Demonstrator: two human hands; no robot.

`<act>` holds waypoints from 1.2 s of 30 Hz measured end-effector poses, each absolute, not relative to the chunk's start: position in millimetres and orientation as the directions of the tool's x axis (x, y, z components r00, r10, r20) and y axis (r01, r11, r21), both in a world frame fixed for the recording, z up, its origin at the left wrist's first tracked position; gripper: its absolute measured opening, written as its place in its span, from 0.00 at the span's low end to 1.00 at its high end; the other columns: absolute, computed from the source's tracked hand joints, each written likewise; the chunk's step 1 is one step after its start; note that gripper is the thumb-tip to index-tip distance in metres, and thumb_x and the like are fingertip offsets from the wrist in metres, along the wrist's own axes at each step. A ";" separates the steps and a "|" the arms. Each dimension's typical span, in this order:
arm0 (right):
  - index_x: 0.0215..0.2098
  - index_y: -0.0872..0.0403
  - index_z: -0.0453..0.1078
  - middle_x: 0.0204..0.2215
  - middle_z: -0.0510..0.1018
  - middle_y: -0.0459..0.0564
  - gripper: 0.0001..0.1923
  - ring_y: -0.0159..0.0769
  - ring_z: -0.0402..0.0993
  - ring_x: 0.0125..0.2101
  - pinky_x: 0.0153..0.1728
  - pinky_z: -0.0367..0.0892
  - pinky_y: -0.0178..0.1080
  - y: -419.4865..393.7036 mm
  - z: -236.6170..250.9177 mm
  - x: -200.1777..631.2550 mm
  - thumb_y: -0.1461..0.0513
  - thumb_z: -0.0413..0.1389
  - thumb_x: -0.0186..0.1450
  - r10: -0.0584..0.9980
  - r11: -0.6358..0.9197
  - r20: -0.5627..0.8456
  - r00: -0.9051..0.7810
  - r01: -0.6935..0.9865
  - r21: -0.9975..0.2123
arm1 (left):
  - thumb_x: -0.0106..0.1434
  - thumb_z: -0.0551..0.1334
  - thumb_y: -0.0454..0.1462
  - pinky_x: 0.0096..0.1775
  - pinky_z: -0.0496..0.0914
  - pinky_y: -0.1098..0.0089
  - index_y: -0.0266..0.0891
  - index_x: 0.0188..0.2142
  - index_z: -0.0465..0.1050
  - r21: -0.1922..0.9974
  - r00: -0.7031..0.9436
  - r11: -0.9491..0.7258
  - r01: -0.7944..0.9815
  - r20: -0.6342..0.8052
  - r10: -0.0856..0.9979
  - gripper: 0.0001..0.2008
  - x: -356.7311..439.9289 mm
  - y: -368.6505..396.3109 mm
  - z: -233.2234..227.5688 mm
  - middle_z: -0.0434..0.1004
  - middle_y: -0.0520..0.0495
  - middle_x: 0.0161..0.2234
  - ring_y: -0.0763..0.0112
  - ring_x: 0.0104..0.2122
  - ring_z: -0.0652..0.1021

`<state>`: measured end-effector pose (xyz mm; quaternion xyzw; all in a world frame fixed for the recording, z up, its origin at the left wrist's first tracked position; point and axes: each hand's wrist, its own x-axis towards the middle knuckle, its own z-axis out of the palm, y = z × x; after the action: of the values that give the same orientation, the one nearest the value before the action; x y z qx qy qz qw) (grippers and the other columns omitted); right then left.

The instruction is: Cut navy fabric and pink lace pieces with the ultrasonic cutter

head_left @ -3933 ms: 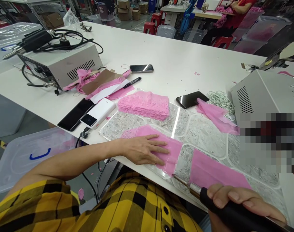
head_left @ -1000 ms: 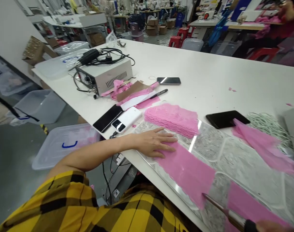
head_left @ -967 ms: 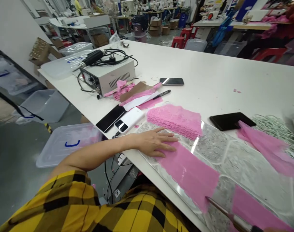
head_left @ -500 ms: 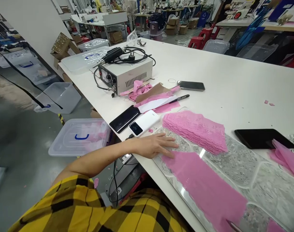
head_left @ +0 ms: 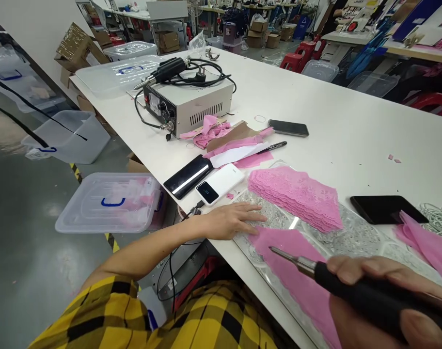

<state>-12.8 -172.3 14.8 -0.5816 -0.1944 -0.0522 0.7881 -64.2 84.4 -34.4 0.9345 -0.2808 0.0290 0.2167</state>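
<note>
The right hand (head_left: 384,295) is clenched around the black handle of a soldering-iron-like hot tool (head_left: 337,278), whose thin metal tip points away from the grip toward the left hand and hovers over a strip of pink lace (head_left: 297,271); whether the tip touches the fabric cannot be told. That strip lies flat on a patterned glass plate (head_left: 355,237) directly beneath the tool, running from under the wrist to just beyond the tip. The left hand (head_left: 230,220) lies released, palm down with fingers spread, on the far end of the plate, its fingertips touching the strip's end just ahead of the tip. Beyond the tip, farther across the white table (head_left: 337,131), sits a stack of pink lace pieces (head_left: 295,196). Past the left hand lie a white power bank (head_left: 220,184) and a black phone (head_left: 188,177) side by side, then a marker pen (head_left: 272,147), loose pink scraps (head_left: 213,132) and a grey control box (head_left: 192,102) with a coiled cable on top. Outward from the right hand lies another dark phone (head_left: 386,209), touching a second piece of pink fabric (head_left: 426,242).
</note>
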 end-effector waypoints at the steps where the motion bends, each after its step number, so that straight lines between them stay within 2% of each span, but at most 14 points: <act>1: 0.33 0.51 0.68 0.30 0.69 0.45 0.08 0.35 0.67 0.23 0.29 0.69 0.48 -159.9 17.1 -13.3 0.58 0.54 0.55 0.151 0.332 0.390 0.909 0.325 -0.886 | 0.57 0.55 0.20 0.65 0.56 0.59 0.40 0.50 0.75 0.390 0.839 -0.745 -0.541 0.189 -0.510 0.25 -64.1 84.3 -36.0 0.63 0.48 0.63 0.63 0.67 0.55; 5: 0.32 0.52 0.68 0.28 0.70 0.45 0.07 0.35 0.67 0.22 0.26 0.68 0.46 -131.9 20.6 -14.7 0.61 0.53 0.54 0.209 0.376 0.417 0.884 0.321 -0.869 | 0.58 0.54 0.21 0.65 0.58 0.61 0.38 0.49 0.76 0.407 0.832 -0.727 -0.553 0.235 -0.502 0.24 -64.8 84.2 -38.4 0.64 0.48 0.62 0.62 0.67 0.56; 15: 0.33 0.53 0.67 0.29 0.70 0.45 0.06 0.34 0.68 0.23 0.27 0.68 0.45 -122.6 13.3 -15.7 0.62 0.53 0.55 0.267 0.385 0.448 0.853 0.332 -0.861 | 0.58 0.56 0.22 0.65 0.57 0.62 0.37 0.48 0.77 0.398 0.818 -0.715 -0.575 0.256 -0.515 0.22 -65.2 83.5 -39.2 0.65 0.47 0.62 0.60 0.67 0.56; 23: 0.34 0.53 0.67 0.30 0.70 0.46 0.07 0.34 0.68 0.24 0.27 0.68 0.45 -121.5 10.8 -15.7 0.63 0.53 0.56 0.286 0.396 0.454 0.844 0.328 -0.858 | 0.58 0.55 0.23 0.66 0.55 0.63 0.39 0.49 0.76 0.382 0.833 -0.743 -0.550 0.191 -0.519 0.23 -65.1 82.6 -34.4 0.64 0.51 0.63 0.60 0.67 0.55; 36: 0.34 0.53 0.67 0.31 0.70 0.45 0.05 0.34 0.69 0.26 0.30 0.70 0.45 -127.2 11.3 -14.6 0.64 0.54 0.59 0.337 0.388 0.462 0.821 0.326 -0.862 | 0.56 0.55 0.21 0.65 0.57 0.61 0.37 0.47 0.77 0.376 0.820 -0.729 -0.573 0.249 -0.516 0.23 -67.1 84.8 -34.4 0.65 0.47 0.62 0.58 0.66 0.56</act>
<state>-14.6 -127.2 11.3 -0.5534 -0.2995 0.0036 0.7772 -67.1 84.8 -34.4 0.9275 -0.2934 0.0640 0.2228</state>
